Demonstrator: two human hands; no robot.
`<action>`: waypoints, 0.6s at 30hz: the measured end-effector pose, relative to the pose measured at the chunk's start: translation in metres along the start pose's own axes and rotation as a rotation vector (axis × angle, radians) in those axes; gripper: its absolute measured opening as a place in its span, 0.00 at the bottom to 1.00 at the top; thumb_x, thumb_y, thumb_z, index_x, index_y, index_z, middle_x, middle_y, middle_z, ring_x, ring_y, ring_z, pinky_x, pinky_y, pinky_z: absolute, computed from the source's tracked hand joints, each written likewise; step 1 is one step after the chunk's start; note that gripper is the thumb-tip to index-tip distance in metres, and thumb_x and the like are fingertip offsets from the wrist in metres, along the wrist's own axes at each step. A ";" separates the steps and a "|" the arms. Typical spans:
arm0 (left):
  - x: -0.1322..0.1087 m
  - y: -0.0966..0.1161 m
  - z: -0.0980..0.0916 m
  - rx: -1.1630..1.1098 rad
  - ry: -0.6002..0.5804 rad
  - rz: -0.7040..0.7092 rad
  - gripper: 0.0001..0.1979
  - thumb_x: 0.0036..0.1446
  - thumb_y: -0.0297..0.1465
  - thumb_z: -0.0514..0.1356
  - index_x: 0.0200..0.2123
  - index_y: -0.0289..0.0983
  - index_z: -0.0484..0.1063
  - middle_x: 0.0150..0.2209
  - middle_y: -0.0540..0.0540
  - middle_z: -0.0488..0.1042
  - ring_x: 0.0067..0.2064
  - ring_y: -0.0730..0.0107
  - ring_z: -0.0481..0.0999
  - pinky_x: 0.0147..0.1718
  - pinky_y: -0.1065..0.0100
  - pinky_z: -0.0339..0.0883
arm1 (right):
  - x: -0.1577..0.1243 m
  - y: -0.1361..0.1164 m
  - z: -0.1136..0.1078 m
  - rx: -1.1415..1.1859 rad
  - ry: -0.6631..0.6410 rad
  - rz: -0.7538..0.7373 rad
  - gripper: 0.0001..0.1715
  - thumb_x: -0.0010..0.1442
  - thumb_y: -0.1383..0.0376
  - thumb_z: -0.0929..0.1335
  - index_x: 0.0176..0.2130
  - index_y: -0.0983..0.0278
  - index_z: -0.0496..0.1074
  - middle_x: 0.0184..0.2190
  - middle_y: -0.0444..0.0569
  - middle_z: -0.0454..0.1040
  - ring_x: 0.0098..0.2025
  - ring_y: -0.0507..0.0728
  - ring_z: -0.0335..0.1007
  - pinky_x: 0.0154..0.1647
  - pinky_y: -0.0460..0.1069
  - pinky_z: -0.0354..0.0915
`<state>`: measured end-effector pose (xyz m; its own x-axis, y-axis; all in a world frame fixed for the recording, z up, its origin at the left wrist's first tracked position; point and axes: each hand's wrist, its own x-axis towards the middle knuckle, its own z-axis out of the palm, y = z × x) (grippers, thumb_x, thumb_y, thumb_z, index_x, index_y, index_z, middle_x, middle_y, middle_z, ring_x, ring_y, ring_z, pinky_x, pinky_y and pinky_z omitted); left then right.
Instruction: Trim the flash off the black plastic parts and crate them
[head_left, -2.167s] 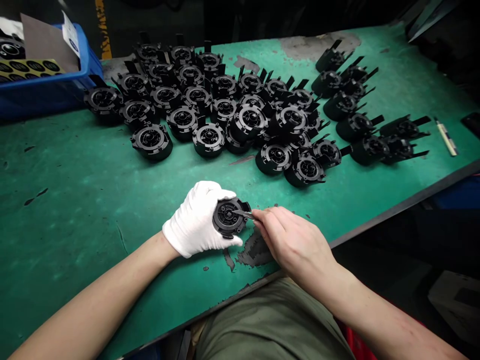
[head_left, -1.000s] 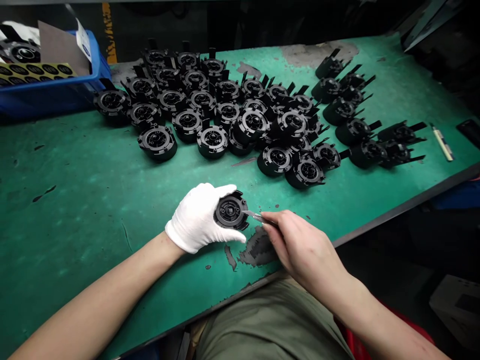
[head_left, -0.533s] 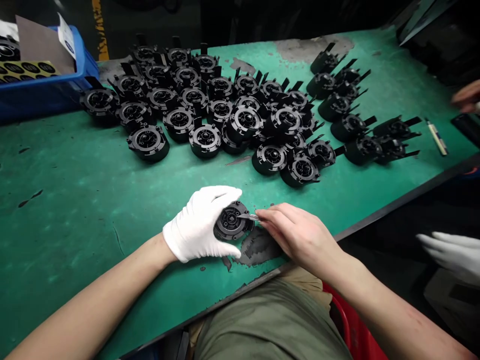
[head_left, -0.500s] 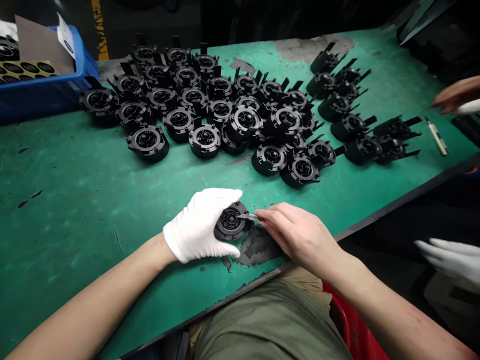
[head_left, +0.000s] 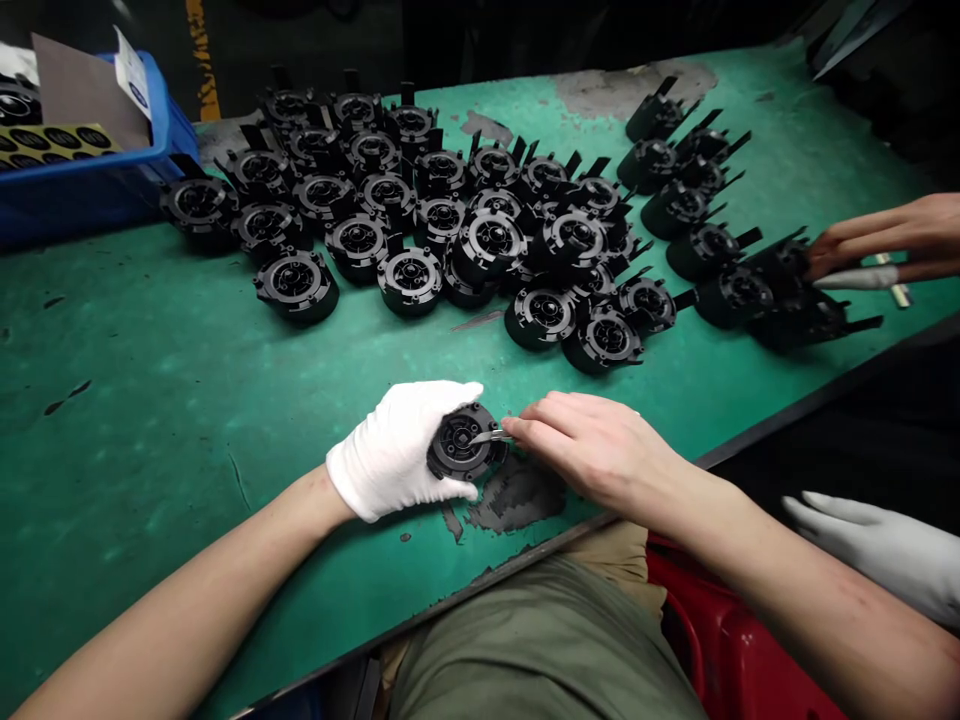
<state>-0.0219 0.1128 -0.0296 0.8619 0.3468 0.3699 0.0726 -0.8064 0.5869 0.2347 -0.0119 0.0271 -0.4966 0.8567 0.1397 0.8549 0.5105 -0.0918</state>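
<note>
My left hand [head_left: 405, 448], in a white glove, wraps round the side of a round black plastic housing [head_left: 459, 448] low over the table. The housing's ribbed face, with rings and screw holes, is turned up towards me. My bare right hand [head_left: 589, 440] pinches a slim, pointed metal tool [head_left: 491, 435] that looks like tweezers. The tool's tip points at the middle of the housing's face; whether it touches cannot be made out. My fingers hide the tool's rear part.
Many similar black housings [head_left: 411, 275] stand crowded across the green table [head_left: 150, 330]. A blue bin [head_left: 169, 120] with cardboard and round stickers is at left. At right, a co-worker's hand [head_left: 877, 240] reaches to the housings; a white-gloved hand [head_left: 885, 545] hangs beyond the table edge.
The co-worker's bare hand has moved left onto the housings at the right, and the gloved hand also moved left. My hands and the tool have shifted only slightly.
</note>
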 end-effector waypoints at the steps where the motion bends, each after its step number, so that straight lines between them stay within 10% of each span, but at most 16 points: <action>1: 0.000 0.000 0.000 0.014 0.012 -0.002 0.53 0.53 0.59 0.70 0.71 0.38 0.57 0.60 0.32 0.76 0.61 0.43 0.78 0.60 0.47 0.74 | 0.000 0.003 0.001 0.031 0.015 -0.009 0.12 0.75 0.71 0.63 0.53 0.65 0.74 0.39 0.51 0.79 0.37 0.55 0.72 0.36 0.50 0.66; 8: 0.003 0.003 0.001 0.162 0.149 -0.154 0.58 0.41 0.75 0.62 0.61 0.35 0.73 0.44 0.36 0.79 0.45 0.47 0.79 0.49 0.48 0.73 | -0.014 -0.018 0.005 0.217 0.218 0.231 0.17 0.72 0.70 0.69 0.59 0.65 0.69 0.45 0.53 0.80 0.43 0.57 0.76 0.42 0.50 0.71; 18: -0.001 0.006 0.002 0.104 0.097 -0.203 0.51 0.41 0.58 0.77 0.62 0.36 0.70 0.54 0.35 0.72 0.56 0.47 0.75 0.56 0.49 0.73 | -0.004 -0.024 0.011 0.058 0.132 0.242 0.13 0.73 0.69 0.68 0.57 0.67 0.70 0.45 0.53 0.80 0.42 0.58 0.73 0.42 0.52 0.67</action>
<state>-0.0210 0.1067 -0.0273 0.7722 0.5475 0.3224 0.2952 -0.7584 0.5811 0.2144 -0.0270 0.0175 -0.2518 0.9391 0.2340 0.9343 0.2989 -0.1944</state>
